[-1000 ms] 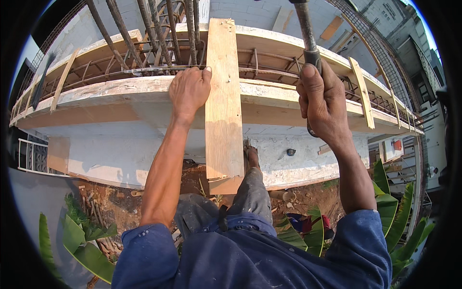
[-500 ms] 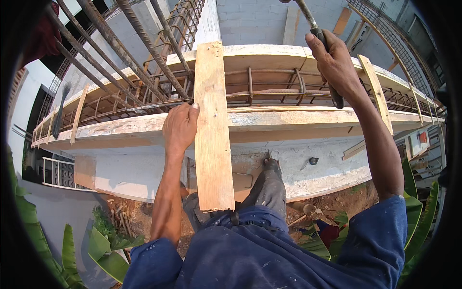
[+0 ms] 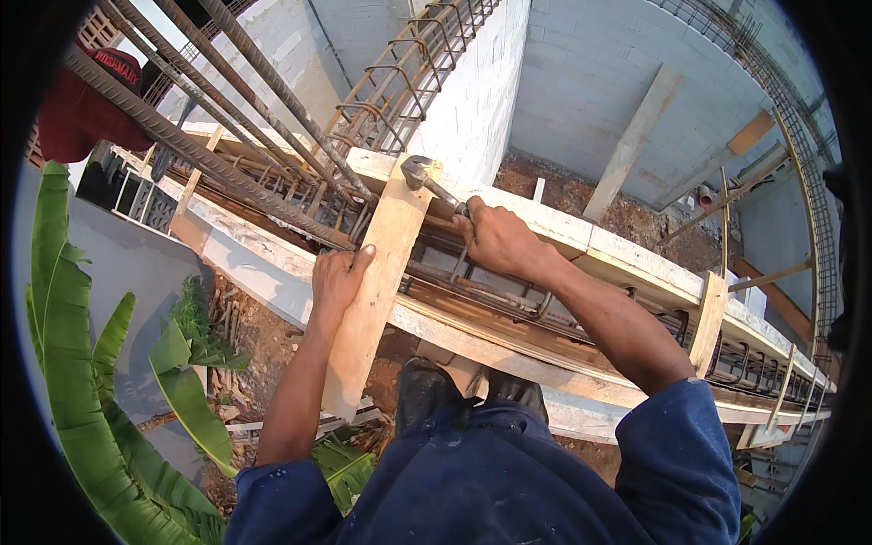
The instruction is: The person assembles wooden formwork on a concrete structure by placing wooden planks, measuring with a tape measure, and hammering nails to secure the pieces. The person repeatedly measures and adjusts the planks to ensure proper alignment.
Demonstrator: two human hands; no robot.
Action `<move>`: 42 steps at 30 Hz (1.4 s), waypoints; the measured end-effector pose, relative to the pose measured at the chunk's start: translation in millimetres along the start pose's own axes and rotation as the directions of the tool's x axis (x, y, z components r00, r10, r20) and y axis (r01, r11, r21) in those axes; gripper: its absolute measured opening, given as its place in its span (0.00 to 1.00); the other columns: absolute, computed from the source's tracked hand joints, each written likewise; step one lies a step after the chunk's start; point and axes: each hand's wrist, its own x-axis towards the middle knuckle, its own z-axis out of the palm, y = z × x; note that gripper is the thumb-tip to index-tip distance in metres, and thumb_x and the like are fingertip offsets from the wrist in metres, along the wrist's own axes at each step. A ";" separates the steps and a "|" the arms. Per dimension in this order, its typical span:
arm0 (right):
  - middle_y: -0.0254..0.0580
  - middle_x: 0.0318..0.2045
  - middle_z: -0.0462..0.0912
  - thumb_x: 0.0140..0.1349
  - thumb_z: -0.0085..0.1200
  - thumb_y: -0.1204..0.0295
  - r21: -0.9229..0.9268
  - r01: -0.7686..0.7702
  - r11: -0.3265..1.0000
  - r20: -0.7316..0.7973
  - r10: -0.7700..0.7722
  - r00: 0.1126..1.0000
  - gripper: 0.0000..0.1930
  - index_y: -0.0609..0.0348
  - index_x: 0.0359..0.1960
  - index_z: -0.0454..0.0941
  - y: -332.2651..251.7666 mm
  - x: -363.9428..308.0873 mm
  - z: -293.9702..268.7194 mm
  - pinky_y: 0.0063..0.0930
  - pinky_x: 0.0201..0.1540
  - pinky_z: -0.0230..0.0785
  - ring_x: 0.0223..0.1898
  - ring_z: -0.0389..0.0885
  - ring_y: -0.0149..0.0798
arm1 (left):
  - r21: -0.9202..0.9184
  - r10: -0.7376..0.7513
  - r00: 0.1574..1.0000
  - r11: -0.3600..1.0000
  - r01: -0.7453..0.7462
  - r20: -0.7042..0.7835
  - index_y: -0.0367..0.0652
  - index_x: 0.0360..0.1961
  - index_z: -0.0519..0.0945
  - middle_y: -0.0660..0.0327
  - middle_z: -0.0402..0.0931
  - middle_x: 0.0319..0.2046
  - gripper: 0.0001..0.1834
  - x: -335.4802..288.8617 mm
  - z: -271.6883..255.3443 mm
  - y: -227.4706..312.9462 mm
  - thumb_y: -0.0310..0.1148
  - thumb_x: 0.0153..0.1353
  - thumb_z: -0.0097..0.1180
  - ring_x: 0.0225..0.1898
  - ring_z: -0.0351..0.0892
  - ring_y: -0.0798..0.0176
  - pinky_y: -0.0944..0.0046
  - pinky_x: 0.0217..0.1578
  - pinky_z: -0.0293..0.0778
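Observation:
A short wooden plank (image 3: 380, 286) lies across the long board formwork (image 3: 581, 241), its near end jutting toward me. My left hand (image 3: 338, 283) grips the plank's left edge, thumb on top and the other fingers curled at its side. In my right hand (image 3: 502, 239) is a hammer (image 3: 443, 193), held by its dark handle. The metal head rests on or just above the plank's far end, at the formwork's far board; contact cannot be made out. No nail shows under the head. A rebar cage (image 3: 509, 295) runs inside the formwork, beneath the plank.
Thick rebar rods (image 3: 232, 109) slant up at the left, close to my left hand. Beyond them a dark red cap (image 3: 91, 104) marks another person. Another wooden crosspiece (image 3: 708, 322) spans the formwork at right. Banana leaves (image 3: 73, 345) and bare soil (image 3: 263, 345) lie below.
The hammer has come down from its raised position to the plank's far end. My left hand keeps its grip on the plank. The whole view has turned, so the formwork now slants down rightward.

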 end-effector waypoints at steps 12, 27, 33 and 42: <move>0.58 0.10 0.68 0.74 0.41 0.59 0.189 0.085 0.978 -0.265 -0.033 0.964 0.19 0.65 0.33 0.64 0.9 23.7 -46.8 0.54 0.25 0.62 0.16 0.70 0.62 | 0.016 0.053 0.995 0.999 -0.052 -0.082 0.30 0.25 0.85 0.47 0.82 0.27 0.31 -5.3 0.3 1.5 0.55 0.62 0.56 0.35 0.78 0.43 0.50 0.48 0.68; 0.27 0.19 0.66 0.74 0.42 0.51 0.358 -0.236 0.903 0.025 0.243 0.970 0.22 0.58 0.31 0.72 58.4 -15.7 -110.9 0.23 0.21 0.57 0.19 0.61 0.21 | 0.030 -0.041 0.996 0.999 0.044 -0.083 0.28 0.27 0.81 0.41 0.78 0.27 0.33 -6.7 0.1 -1.2 0.53 0.68 0.49 0.35 0.75 0.44 0.50 0.44 0.69; 0.28 0.18 0.68 0.71 0.49 0.63 0.388 -0.486 0.783 0.121 0.479 0.869 0.13 0.59 0.31 0.71 97.9 -121.7 -111.3 0.22 0.17 0.59 0.15 0.66 0.22 | -0.115 -0.010 0.958 0.993 -0.024 -0.285 0.30 0.21 0.75 0.47 0.75 0.25 0.25 -13.6 -6.9 17.4 0.40 0.72 0.48 0.34 0.73 0.46 0.51 0.36 0.66; 0.63 0.22 0.79 0.64 0.52 0.68 0.446 -0.473 0.760 -0.048 0.548 0.835 0.12 0.67 0.39 0.73 116.8 -192.2 -51.2 0.52 0.34 0.68 0.29 0.80 0.64 | -0.245 0.652 0.757 0.729 -0.639 -0.032 0.37 0.32 0.81 0.54 0.76 0.32 0.10 -106.4 91.9 239.4 0.33 0.55 0.65 0.36 0.73 0.51 0.53 0.39 0.68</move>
